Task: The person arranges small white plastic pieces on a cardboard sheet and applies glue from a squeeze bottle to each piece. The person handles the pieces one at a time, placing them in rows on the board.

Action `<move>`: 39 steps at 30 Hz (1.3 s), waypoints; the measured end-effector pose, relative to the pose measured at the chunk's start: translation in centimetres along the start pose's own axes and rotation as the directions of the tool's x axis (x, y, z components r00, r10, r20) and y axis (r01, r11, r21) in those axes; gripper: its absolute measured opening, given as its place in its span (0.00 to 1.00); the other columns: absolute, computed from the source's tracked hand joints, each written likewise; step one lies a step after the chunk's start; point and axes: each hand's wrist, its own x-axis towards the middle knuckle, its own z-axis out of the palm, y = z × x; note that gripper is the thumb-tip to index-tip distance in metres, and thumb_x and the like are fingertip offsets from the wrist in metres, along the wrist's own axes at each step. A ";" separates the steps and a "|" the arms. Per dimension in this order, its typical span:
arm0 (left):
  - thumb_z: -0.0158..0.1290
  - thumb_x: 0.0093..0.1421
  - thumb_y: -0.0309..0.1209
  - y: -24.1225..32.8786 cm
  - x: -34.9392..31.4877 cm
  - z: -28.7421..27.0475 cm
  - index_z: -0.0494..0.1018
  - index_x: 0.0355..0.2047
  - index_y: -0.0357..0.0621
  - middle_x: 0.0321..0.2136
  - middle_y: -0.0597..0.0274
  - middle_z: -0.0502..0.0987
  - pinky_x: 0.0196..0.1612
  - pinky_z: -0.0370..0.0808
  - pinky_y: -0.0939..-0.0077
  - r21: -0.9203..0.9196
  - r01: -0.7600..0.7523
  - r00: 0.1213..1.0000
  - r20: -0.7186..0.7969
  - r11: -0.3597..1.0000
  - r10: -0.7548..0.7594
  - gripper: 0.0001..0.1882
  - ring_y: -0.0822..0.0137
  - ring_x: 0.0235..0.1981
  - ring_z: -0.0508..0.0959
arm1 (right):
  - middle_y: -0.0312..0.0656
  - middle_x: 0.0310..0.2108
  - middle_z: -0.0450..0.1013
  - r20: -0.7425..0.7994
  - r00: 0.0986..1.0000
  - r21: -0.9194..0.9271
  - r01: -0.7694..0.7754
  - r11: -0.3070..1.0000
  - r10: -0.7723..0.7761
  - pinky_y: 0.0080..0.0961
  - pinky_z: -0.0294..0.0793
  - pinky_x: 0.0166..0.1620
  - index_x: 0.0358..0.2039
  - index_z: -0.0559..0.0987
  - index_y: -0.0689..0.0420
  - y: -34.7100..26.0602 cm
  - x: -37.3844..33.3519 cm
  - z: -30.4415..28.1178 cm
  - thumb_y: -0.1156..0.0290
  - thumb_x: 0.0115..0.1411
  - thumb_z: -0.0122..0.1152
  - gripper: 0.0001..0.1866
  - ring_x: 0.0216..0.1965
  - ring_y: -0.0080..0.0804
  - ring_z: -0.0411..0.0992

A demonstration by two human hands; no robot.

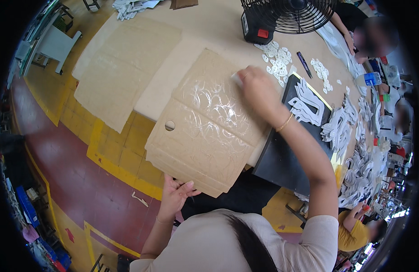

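Observation:
A brown cardboard sheet (205,109) with fold lines and a round hole lies partly over the table's near edge. Glossy, wet-looking swirls cover its middle. At its near left edge my left hand (175,194) is closed, pinching the rim between thumb and fingers. Over the sheet's far right side is my right hand (260,93), slightly smeared by motion. Its fingers are closed around a small whitish piece (237,80), mostly hidden by them, so its kind does not show.
Another brown sheet (123,68) lies to the left. On the right, a black board (282,156) carries white curved cutouts (308,103). Beyond are a pen (304,65), small white oval pieces (277,61), a black fan (291,13) and heaped grey-white cutouts (354,172). Other people work on the right.

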 end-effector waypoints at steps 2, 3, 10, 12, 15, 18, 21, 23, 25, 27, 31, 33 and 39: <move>0.48 0.60 0.15 0.1 0.1 0.3 0.40 0.65 0.52 0.53 0.49 0.70 0.42 0.83 0.65 -0.001 -0.001 1.000 0.004 1.000 0.001 0.39 0.57 0.47 0.79 | 0.52 0.32 0.71 0.045 0.999 -0.051 0.028 0.998 -0.026 0.38 0.73 0.42 0.30 0.74 0.65 0.1 0.4 -0.3 0.79 0.47 0.53 0.08 0.37 0.48 0.71; 0.48 0.60 0.15 0.0 0.2 0.3 0.41 0.65 0.52 0.53 0.49 0.70 0.42 0.83 0.65 0.001 0.000 1.000 -0.010 1.000 0.000 0.39 0.58 0.47 0.79 | 0.53 0.32 0.71 0.070 0.997 -0.067 0.043 0.997 -0.039 0.38 0.73 0.42 0.29 0.73 0.66 -0.1 0.6 -0.1 0.79 0.47 0.53 0.07 0.37 0.47 0.71; 0.49 0.60 0.16 -0.4 0.2 -0.4 0.43 0.64 0.51 0.51 0.49 0.71 0.41 0.84 0.65 -0.012 -0.020 0.999 -0.043 1.000 0.019 0.37 0.57 0.46 0.79 | 0.46 0.29 0.70 0.087 0.890 0.442 0.369 0.818 -0.448 0.32 0.75 0.36 0.29 0.72 0.61 -14.8 -6.5 2.2 0.75 0.49 0.53 0.06 0.33 0.39 0.72; 0.49 0.60 0.16 -0.5 -0.2 -0.4 0.44 0.64 0.50 0.51 0.48 0.72 0.40 0.84 0.65 -0.009 -0.037 0.998 -0.060 0.999 0.036 0.37 0.56 0.46 0.79 | 0.47 0.29 0.71 0.172 0.891 0.365 0.339 0.867 -0.420 0.34 0.75 0.37 0.29 0.73 0.62 -13.9 -5.0 2.9 0.76 0.49 0.53 0.06 0.34 0.41 0.72; 0.49 0.60 0.16 -0.1 -0.4 0.1 0.43 0.65 0.51 0.51 0.48 0.71 0.39 0.84 0.64 -0.003 -0.038 0.998 -0.044 0.999 0.038 0.38 0.56 0.46 0.79 | 0.49 0.31 0.72 0.106 0.979 0.112 0.164 0.980 -0.176 0.37 0.74 0.41 0.30 0.76 0.63 -4.7 1.9 3.3 0.77 0.51 0.53 0.06 0.37 0.44 0.73; 0.48 0.60 0.15 0.4 -0.2 0.4 0.42 0.65 0.52 0.51 0.47 0.71 0.39 0.84 0.64 -0.012 -0.032 0.999 -0.024 0.999 0.031 0.39 0.56 0.46 0.79 | 0.52 0.33 0.72 -0.019 0.998 -0.013 0.055 0.998 -0.055 0.37 0.73 0.43 0.31 0.75 0.66 -1.0 5.0 2.7 0.79 0.50 0.53 0.07 0.38 0.46 0.72; 0.48 0.60 0.15 0.6 0.1 0.5 0.42 0.65 0.52 0.51 0.47 0.71 0.39 0.84 0.64 -0.008 -0.031 0.999 -0.041 0.999 0.030 0.39 0.56 0.46 0.79 | 0.51 0.30 0.72 0.077 0.996 -0.071 0.041 0.997 -0.035 0.39 0.73 0.41 0.29 0.76 0.64 -4.9 3.6 3.6 0.78 0.51 0.53 0.05 0.35 0.46 0.72; 0.48 0.60 0.15 0.1 0.2 0.1 0.42 0.65 0.52 0.51 0.48 0.71 0.40 0.84 0.64 -0.025 -0.041 0.998 -0.054 0.999 0.040 0.39 0.56 0.46 0.79 | 0.49 0.28 0.71 0.113 0.958 0.148 0.247 0.958 -0.265 0.38 0.74 0.38 0.27 0.73 0.63 -10.3 0.3 4.2 0.78 0.49 0.53 0.04 0.33 0.44 0.72; 0.48 0.59 0.15 -0.2 0.3 -0.4 0.42 0.65 0.53 0.51 0.48 0.71 0.40 0.84 0.64 -0.022 -0.017 0.998 -0.053 1.000 0.016 0.40 0.56 0.45 0.79 | 0.48 0.29 0.70 0.119 0.906 0.325 0.351 0.878 -0.406 0.37 0.75 0.37 0.27 0.72 0.63 -14.2 -2.6 3.4 0.77 0.48 0.54 0.05 0.34 0.44 0.72; 0.48 0.59 0.15 -0.3 0.0 -0.7 0.42 0.65 0.53 0.51 0.48 0.71 0.40 0.84 0.64 -0.032 -0.011 0.998 -0.056 0.999 0.009 0.39 0.56 0.45 0.79 | 0.49 0.30 0.71 0.148 0.917 0.300 0.315 0.900 -0.370 0.38 0.75 0.38 0.28 0.73 0.63 -13.5 -1.4 3.4 0.77 0.49 0.54 0.05 0.34 0.44 0.72; 0.48 0.60 0.16 -0.2 -0.6 -0.8 0.39 0.65 0.55 0.53 0.49 0.70 0.41 0.83 0.62 -0.009 -0.002 1.000 -0.027 1.000 0.001 0.40 0.56 0.47 0.78 | 0.51 0.33 0.73 -0.020 0.998 0.080 0.059 0.995 -0.058 0.40 0.74 0.44 0.31 0.76 0.63 -4.1 5.6 4.6 0.78 0.55 0.51 0.06 0.36 0.48 0.73; 0.48 0.60 0.16 0.1 -0.5 -0.4 0.39 0.65 0.54 0.53 0.49 0.69 0.41 0.83 0.62 0.007 0.016 1.000 -0.012 1.000 -0.016 0.40 0.57 0.47 0.78 | 0.53 0.34 0.74 -0.041 0.999 -0.037 -0.019 0.999 0.018 0.40 0.73 0.44 0.31 0.76 0.64 0.0 8.5 3.7 0.78 0.55 0.51 0.06 0.38 0.48 0.73; 0.48 0.59 0.15 -0.3 -0.3 -0.5 0.40 0.65 0.52 0.54 0.47 0.69 0.39 0.84 0.65 0.002 0.013 0.998 -0.058 1.000 -0.012 0.40 0.55 0.47 0.78 | 0.50 0.32 0.72 0.067 0.958 0.145 0.268 0.952 -0.280 0.39 0.74 0.42 0.29 0.75 0.64 -11.2 3.0 4.8 0.79 0.51 0.53 0.05 0.37 0.46 0.73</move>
